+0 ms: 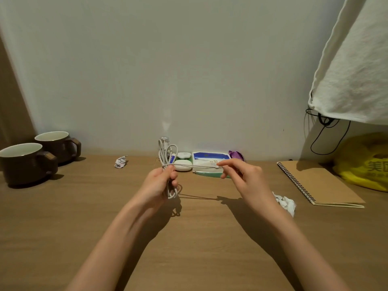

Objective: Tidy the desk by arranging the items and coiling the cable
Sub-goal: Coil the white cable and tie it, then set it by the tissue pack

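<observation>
White cable [168, 160] bundled in left hand [161, 181] curled fingers, free end pinched by right hand [243, 177] fingertips, above desk [189, 248].

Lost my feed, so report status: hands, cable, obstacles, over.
Left hand grips the looped cable. Right hand pinches its free end, stretched straight. Crumpled tissue lies near right wrist, not blocking.
</observation>
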